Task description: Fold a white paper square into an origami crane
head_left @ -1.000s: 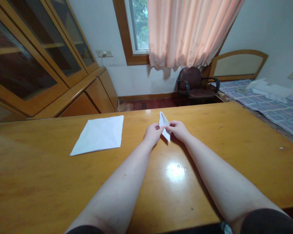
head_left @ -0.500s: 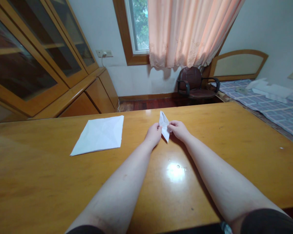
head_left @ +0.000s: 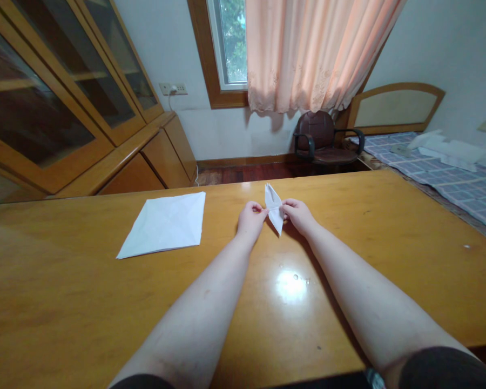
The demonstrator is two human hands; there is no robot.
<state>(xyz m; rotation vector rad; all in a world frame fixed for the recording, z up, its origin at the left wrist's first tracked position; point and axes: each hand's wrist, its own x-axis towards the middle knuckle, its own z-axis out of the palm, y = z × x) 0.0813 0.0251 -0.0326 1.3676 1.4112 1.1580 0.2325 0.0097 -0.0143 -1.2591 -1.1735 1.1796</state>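
A small piece of folded white paper (head_left: 274, 201), pointed at its far and near ends, is held up between my two hands near the table's far edge. My left hand (head_left: 251, 219) pinches its left side at the middle with thumb and finger. On the other side, my right hand (head_left: 297, 214) grips the right edge, thumb on top and the other fingers curled beneath. A crease runs across the paper's middle. Some fingertips are hidden behind the paper.
White paper sheets (head_left: 166, 224) lie flat on the wooden table (head_left: 85, 302), left of my hands. Beyond the table's far edge stands a brown armchair (head_left: 319, 138). A glass-door cabinet (head_left: 117, 129) is on the left, a bed (head_left: 449, 178) on the right.
My left hand has shifted slightly left, its grip now more of a thumb-and-finger pinch at the edge. The folded paper has turned and moved a little right. The sheets have not moved.
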